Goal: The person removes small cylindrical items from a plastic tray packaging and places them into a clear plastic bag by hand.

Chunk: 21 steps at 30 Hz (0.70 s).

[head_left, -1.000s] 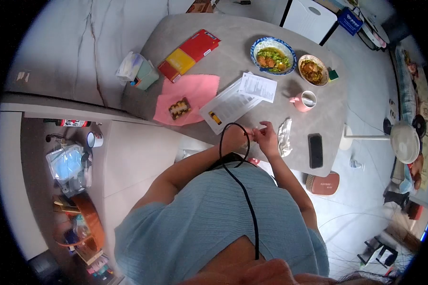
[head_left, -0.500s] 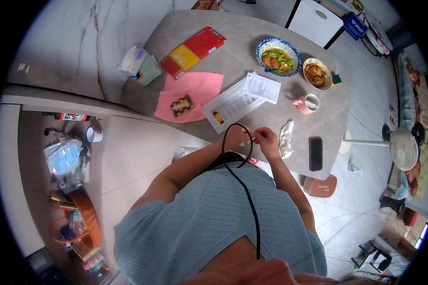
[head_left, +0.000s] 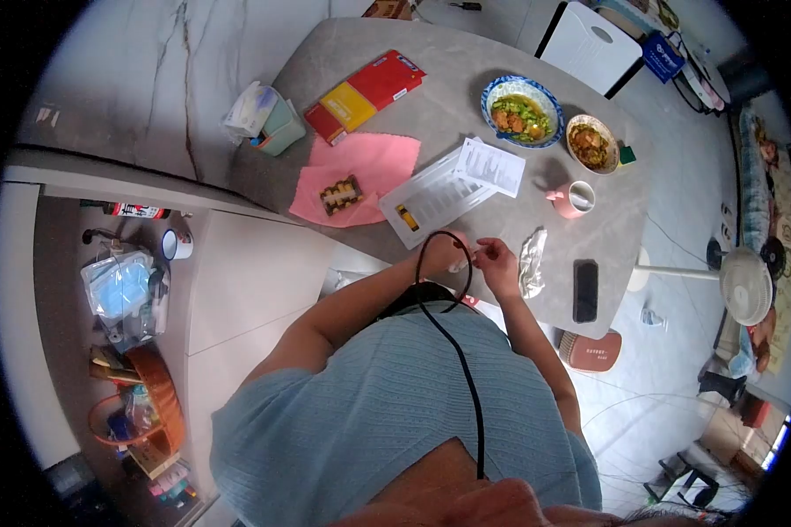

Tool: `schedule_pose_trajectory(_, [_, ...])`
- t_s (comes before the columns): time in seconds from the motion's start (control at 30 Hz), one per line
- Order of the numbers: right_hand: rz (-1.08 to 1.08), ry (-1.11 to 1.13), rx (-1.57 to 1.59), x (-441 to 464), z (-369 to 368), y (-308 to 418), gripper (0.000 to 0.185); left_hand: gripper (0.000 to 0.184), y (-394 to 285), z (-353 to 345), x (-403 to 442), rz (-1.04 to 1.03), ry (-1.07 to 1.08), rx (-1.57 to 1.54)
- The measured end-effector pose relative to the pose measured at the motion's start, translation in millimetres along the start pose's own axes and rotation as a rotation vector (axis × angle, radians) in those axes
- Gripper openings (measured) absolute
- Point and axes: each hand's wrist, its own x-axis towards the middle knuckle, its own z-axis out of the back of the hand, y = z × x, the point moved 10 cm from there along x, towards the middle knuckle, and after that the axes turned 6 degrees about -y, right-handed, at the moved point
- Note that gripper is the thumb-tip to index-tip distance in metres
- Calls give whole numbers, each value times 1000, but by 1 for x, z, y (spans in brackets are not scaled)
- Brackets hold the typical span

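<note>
My left hand (head_left: 446, 252) and my right hand (head_left: 498, 263) are close together at the near edge of the table, in front of my body. Both have fingers drawn in around something small and pale between them, too small to name. A black cable loop (head_left: 424, 255) hangs in front of my left hand and hides part of it. Just beyond lies a clear plastic tray (head_left: 426, 195) with one small yellow-and-black piece (head_left: 408, 218) in it. White printed sheets (head_left: 492, 165) overlap its far end. Crumpled whitish wrapping (head_left: 532, 262) lies right of my right hand.
On the grey table (head_left: 453, 53) are a pink cloth (head_left: 325, 171) bearing a small yellow-and-black block (head_left: 341, 195), a red-and-yellow packet (head_left: 365, 95), a green bin (head_left: 281, 132), two food bowls (head_left: 554, 132), a pink mug (head_left: 573, 200) and a phone (head_left: 585, 291). A fan (head_left: 747, 285) stands right.
The view has shifted slightly, so the table items appear a little further right. My right hand's fingers have moved slightly; both hands stay close together.
</note>
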Motion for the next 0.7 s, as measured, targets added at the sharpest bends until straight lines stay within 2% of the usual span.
schedule_pose_trajectory(0.07, [-4,31,72,1,-2,-4,27,17,7,1,-3,48,43,-6])
schedule_pose_trajectory(0.13, [7,15,34,1,2,-7,25,16,-37,16,-17,-459,-163,495])
schedule_pose_trajectory(0.17, [18,-4,-1,0,4,-6,24,16,-25,8,-13,-459,-164,494])
schedule_pose_trajectory(0.2, [17,-3,-2,-2,4,-6,24,18,0,12,-6,-376,-271,249])
schedule_pose_trajectory(0.27, [83,-79,-68,-6,7,6,22,21,2,34,-9,-285,-378,4])
schedule_pose_trajectory(0.33, [129,-101,-94,-7,5,13,21,20,0,52,-13,-114,-391,-43])
schedule_pose_trajectory(0.47, [271,-161,-169,-2,9,14,22,17,9,56,-11,-137,-313,-118])
schedule_pose_trajectory(0.53, [299,-175,-222,-2,14,14,22,17,11,65,-13,-393,-317,293])
schedule_pose_trajectory(0.57, [326,-186,-276,-3,15,17,23,17,25,69,-11,-397,-313,292])
schedule_pose_trajectory(0.6, [324,-190,-276,-6,17,24,23,20,49,68,-4,-313,-296,459])
schedule_pose_trajectory(0.63, [261,-188,-279,-9,19,30,24,23,72,67,1,-227,-278,624])
schedule_pose_trajectory(0.7, [199,-186,-281,-10,21,30,25,24,100,63,5,-195,-267,692])
